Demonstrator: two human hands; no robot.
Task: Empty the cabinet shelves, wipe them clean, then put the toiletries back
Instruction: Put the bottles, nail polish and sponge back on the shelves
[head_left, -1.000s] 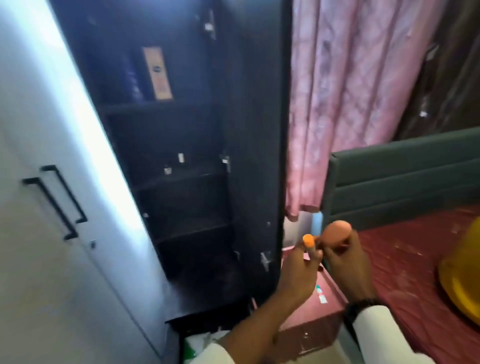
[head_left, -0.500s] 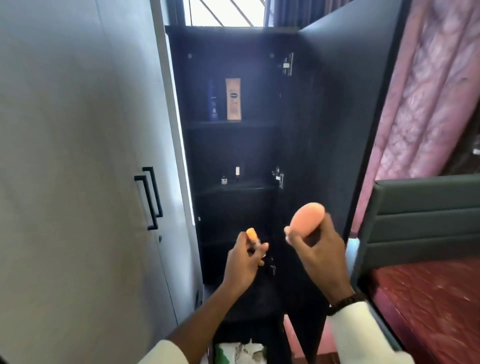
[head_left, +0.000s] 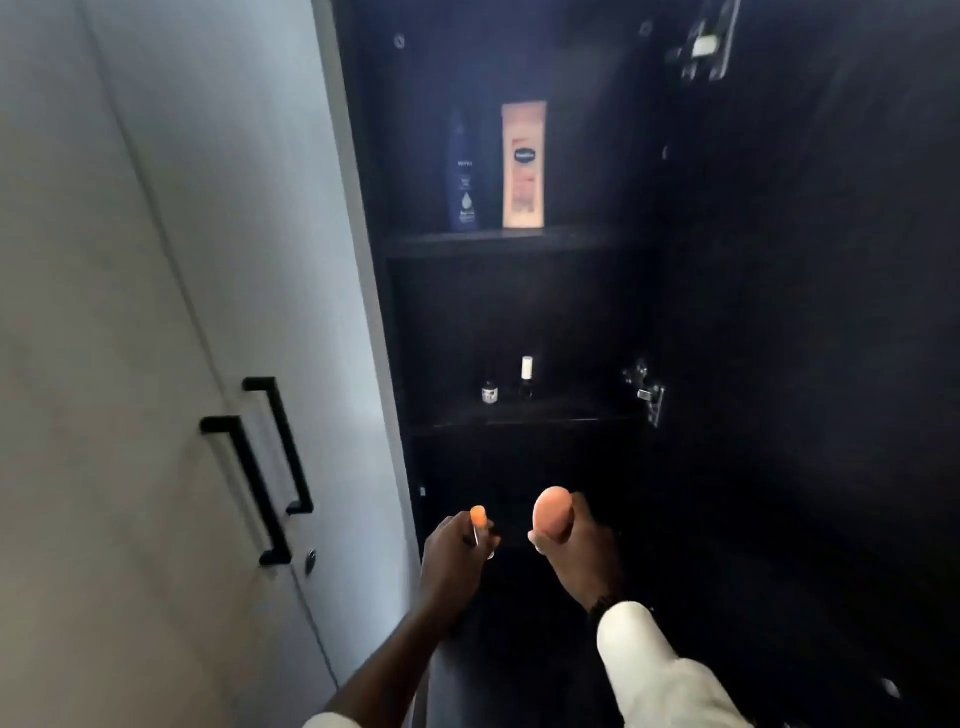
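Note:
The tall dark cabinet (head_left: 519, 241) stands open in front of me. On its upper shelf stand a dark blue lotion bottle (head_left: 463, 176) and a peach lotion bottle (head_left: 523, 166). Two small nail-polish bottles (head_left: 489, 388) (head_left: 527, 376) sit on the middle shelf. My left hand (head_left: 452, 551) pinches a small orange-capped item (head_left: 479, 522) in front of a lower shelf. Just to its right, my right hand (head_left: 582, 545) grips a peach egg-shaped sponge (head_left: 552, 512).
A white wardrobe (head_left: 156, 312) with two black handles (head_left: 260, 467) fills the left side. The cabinet's dark door (head_left: 805, 312) hangs open on the right, with metal hinges (head_left: 647, 392) on its inner edge.
My view turned from the bed toward the cabinet and came closer. Both hands moved with their items from beside the pink box to in front of the lower shelves.

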